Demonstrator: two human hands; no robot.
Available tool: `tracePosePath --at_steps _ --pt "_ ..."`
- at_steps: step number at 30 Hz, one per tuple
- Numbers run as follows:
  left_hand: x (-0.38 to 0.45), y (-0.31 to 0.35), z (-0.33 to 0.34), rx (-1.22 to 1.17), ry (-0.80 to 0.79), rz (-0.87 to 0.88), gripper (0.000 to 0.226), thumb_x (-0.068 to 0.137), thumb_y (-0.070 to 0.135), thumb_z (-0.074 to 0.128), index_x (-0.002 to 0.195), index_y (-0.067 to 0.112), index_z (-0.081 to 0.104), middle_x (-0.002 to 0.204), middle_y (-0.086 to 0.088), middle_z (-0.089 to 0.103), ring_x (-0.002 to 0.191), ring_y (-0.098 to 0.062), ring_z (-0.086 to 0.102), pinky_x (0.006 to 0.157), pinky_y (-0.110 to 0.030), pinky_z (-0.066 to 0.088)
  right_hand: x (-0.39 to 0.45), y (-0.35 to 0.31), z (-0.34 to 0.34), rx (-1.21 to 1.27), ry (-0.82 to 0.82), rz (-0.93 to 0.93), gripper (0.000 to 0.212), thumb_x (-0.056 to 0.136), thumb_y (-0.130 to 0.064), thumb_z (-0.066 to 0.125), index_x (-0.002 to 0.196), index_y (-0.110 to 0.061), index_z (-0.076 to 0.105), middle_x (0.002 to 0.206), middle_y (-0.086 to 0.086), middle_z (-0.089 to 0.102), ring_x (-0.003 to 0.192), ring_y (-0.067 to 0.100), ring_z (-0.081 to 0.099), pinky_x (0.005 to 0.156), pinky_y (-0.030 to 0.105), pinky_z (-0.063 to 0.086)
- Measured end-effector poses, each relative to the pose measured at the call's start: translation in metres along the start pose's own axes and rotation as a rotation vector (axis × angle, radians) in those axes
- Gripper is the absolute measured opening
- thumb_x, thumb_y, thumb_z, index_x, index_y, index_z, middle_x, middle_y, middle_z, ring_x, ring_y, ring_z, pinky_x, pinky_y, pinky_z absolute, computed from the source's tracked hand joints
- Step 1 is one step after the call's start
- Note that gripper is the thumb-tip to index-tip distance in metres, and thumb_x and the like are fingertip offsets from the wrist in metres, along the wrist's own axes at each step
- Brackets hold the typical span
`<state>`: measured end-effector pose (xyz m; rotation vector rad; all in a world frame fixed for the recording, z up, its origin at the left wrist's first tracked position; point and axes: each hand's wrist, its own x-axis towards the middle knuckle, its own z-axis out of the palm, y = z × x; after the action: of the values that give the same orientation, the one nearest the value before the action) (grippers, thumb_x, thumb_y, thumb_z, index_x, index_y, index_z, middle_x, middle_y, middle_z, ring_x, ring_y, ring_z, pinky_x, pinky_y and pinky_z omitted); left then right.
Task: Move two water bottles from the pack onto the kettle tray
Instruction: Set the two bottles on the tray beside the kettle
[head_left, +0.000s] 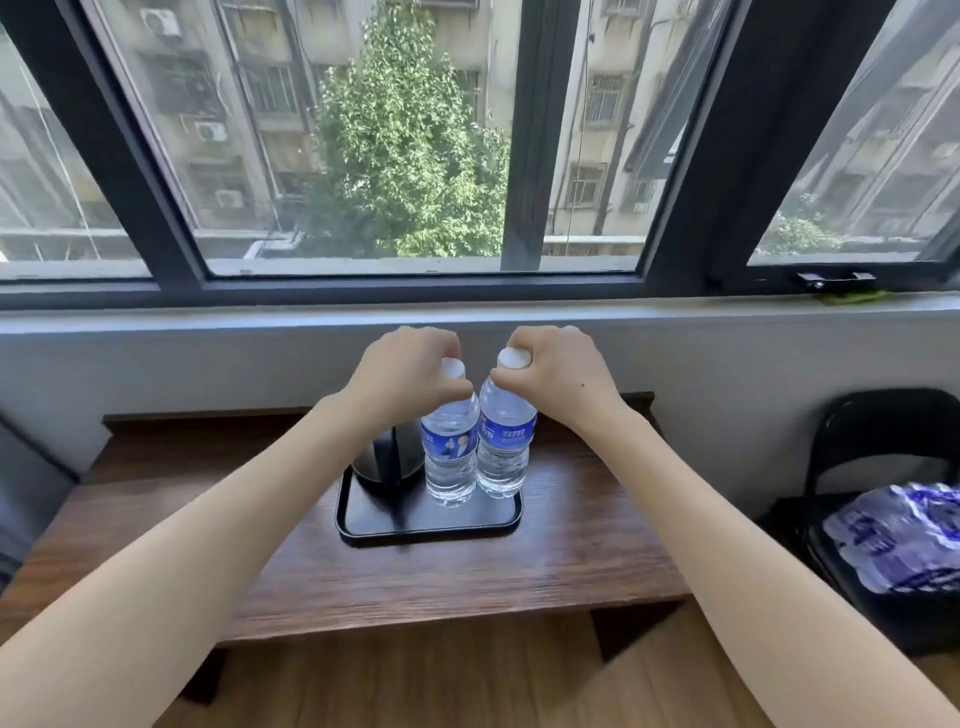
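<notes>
Two clear water bottles with blue labels and white caps stand upright side by side on the right half of the black kettle tray (415, 530). My left hand (402, 376) grips the neck of the left bottle (451, 457). My right hand (563, 371) grips the neck of the right bottle (505, 447). The steel kettle (387, 457) with its black handle sits on the tray's left half, partly hidden behind my left forearm. The shrink-wrapped pack of bottles (893, 535) lies on a black chair at the right.
The tray rests on a dark wooden table (571, 561) against a grey wall under a wide window. The black chair (883, 426) stands just right of the table. Wooden floor lies below the table's front edge.
</notes>
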<state>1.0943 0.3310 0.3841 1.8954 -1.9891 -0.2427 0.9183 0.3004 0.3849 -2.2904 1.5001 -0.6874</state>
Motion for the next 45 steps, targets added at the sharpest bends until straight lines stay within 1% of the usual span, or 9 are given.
tracePosePath --at_steps 7,16,24,29,35,38,41,43,45 --pt "-0.022 -0.016 0.078 0.022 -0.057 -0.064 0.014 0.071 0.032 0.064 0.077 0.023 0.055 0.065 0.005 0.052 0.072 -0.025 0.048 0.057 -0.032 0.032 -0.022 0.046 0.062 -0.027 -0.093 0.021 0.018 0.073 -0.032 0.062 0.081 -0.015 0.064 0.076 0.006 0.067 0.076 0.028 0.056 0.060 0.033 0.043" --pt "-0.054 -0.050 0.158 0.045 -0.106 -0.166 0.017 0.071 0.029 0.061 0.083 0.018 0.058 0.065 -0.002 0.050 0.066 -0.029 0.044 0.060 -0.033 0.034 -0.050 0.082 0.140 -0.069 -0.201 -0.007 0.021 0.076 -0.027 0.059 0.087 -0.010 0.062 0.066 0.006 0.058 0.070 0.033 0.054 0.055 0.032 0.034" --pt "-0.063 -0.059 0.190 0.005 -0.128 -0.175 0.021 0.072 0.031 0.063 0.087 0.017 0.057 0.062 -0.001 0.048 0.066 -0.030 0.045 0.058 -0.032 0.030 -0.056 0.105 0.172 -0.087 -0.243 0.037 0.023 0.078 -0.030 0.060 0.090 -0.011 0.059 0.075 0.014 0.061 0.075 0.038 0.052 0.058 0.035 0.035" --pt "-0.066 -0.065 0.199 -0.018 -0.158 -0.181 0.023 0.074 0.029 0.063 0.088 0.014 0.054 0.069 -0.009 0.061 0.074 -0.036 0.055 0.057 -0.035 0.037 -0.063 0.112 0.183 -0.112 -0.239 0.014 0.024 0.080 -0.031 0.059 0.088 -0.009 0.056 0.069 0.016 0.061 0.070 0.040 0.053 0.056 0.034 0.032" --pt "-0.072 -0.080 0.204 -0.085 -0.151 -0.170 0.029 0.075 0.042 0.067 0.089 0.023 0.051 0.077 0.001 0.058 0.076 -0.027 0.057 0.058 -0.033 0.036 -0.073 0.118 0.196 -0.093 -0.135 -0.045 0.035 0.078 -0.047 0.067 0.089 -0.016 0.057 0.067 0.004 0.062 0.064 0.031 0.057 0.053 0.030 0.032" --pt "-0.084 -0.093 0.222 -0.372 -0.168 -0.217 0.046 0.069 0.038 0.079 0.107 0.025 0.055 0.105 0.002 0.052 0.094 -0.013 0.055 0.075 -0.031 0.044 -0.088 0.125 0.203 -0.025 -0.056 0.041 0.063 0.068 -0.069 0.061 0.116 -0.027 0.058 0.086 -0.002 0.059 0.072 0.020 0.059 0.055 0.027 0.038" --pt "-0.099 -0.103 0.242 -0.711 -0.224 -0.341 0.073 0.063 0.029 0.083 0.124 0.038 0.045 0.125 0.008 0.053 0.113 -0.004 0.051 0.094 -0.025 0.042 -0.109 0.138 0.217 0.144 -0.096 0.170 0.088 0.062 -0.068 0.065 0.138 -0.036 0.035 0.115 -0.006 0.049 0.102 0.012 0.053 0.066 0.031 0.045" --pt "-0.105 -0.105 0.259 -0.775 -0.232 -0.364 0.077 0.059 0.033 0.082 0.120 0.054 0.041 0.124 0.023 0.056 0.113 0.005 0.052 0.091 -0.024 0.043 -0.119 0.149 0.228 0.220 -0.180 0.253 0.092 0.062 -0.062 0.069 0.140 -0.040 0.026 0.136 -0.011 0.044 0.120 0.011 0.047 0.083 0.035 0.048" --pt "-0.107 -0.106 0.272 -0.786 -0.224 -0.384 0.077 0.056 0.036 0.081 0.116 0.062 0.040 0.119 0.034 0.055 0.109 0.011 0.053 0.085 -0.022 0.043 -0.125 0.156 0.238 0.307 -0.253 0.348 0.092 0.061 -0.057 0.071 0.139 -0.044 0.023 0.142 -0.015 0.044 0.123 0.012 0.048 0.091 0.034 0.045"
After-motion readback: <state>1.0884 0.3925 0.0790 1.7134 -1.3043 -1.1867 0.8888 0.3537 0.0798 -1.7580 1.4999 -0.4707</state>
